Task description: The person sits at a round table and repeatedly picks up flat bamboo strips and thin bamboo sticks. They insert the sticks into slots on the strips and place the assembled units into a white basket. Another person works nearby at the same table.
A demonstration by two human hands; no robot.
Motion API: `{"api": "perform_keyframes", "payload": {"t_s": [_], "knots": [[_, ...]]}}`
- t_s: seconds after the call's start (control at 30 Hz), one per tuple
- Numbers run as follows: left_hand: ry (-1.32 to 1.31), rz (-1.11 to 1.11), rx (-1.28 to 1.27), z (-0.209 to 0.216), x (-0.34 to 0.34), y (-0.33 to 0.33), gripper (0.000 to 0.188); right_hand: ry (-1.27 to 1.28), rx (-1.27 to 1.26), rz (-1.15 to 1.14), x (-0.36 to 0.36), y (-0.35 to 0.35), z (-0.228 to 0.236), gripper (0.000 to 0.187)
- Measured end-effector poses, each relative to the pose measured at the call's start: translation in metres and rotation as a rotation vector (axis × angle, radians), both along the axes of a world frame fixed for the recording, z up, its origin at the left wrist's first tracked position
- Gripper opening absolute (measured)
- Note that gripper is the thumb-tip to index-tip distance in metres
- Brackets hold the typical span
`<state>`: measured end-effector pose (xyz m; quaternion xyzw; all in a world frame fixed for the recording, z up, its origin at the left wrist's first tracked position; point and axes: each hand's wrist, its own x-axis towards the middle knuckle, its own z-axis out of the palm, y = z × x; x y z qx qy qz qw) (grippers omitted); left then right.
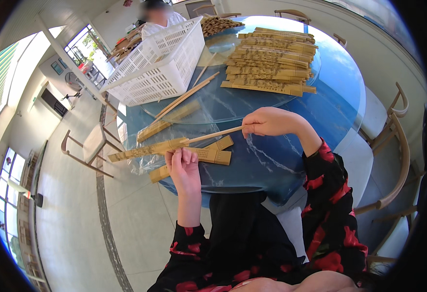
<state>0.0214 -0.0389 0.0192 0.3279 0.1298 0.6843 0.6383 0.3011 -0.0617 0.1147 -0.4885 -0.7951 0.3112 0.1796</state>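
My left hand (183, 170) pinches a gold-brown printed paper chopstick sleeve (148, 150) near its right end, over the near left part of the table. My right hand (271, 121) grips the right end of a pair of pale wooden chopsticks (216, 134). Their left end meets the mouth of the sleeve; how far inside they reach is hidden. Beneath and beside my left hand lie several flat sleeves (215, 155), crossing one another. Farther off, loose wooden chopsticks (186, 100) rest next to another sleeve (167, 121) and some clear plastic film (138, 163).
A white slatted plastic basket (174, 73) stands at the table's far left. Stacked sleeves (272, 61) cover the far right of the blue glass-topped table (335, 102), with a brown heap (218, 25) behind. A person (162, 19) is beyond the basket. Wooden chairs (94, 143) surround the table.
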Motion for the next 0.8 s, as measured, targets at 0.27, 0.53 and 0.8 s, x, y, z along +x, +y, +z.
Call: {"api": "perform_keyframes", "payload": {"t_s": [0.27, 0.53, 0.8], "knots": [[0.214, -0.055, 0.021, 0.006, 0.009, -0.008, 0.011, 0.131, 0.203, 0.006, -0.059, -0.007, -0.035, 0.027], [0.059, -0.061, 0.033, 0.001, 0.003, -0.008, 0.011, 0.298, 0.18, -0.025, -0.069, -0.016, -0.038, 0.029], [0.286, -0.226, 0.053, 0.006, 0.003, -0.01, 0.007, 0.379, 0.115, 0.063, -0.073, -0.011, -0.044, 0.033]]}}
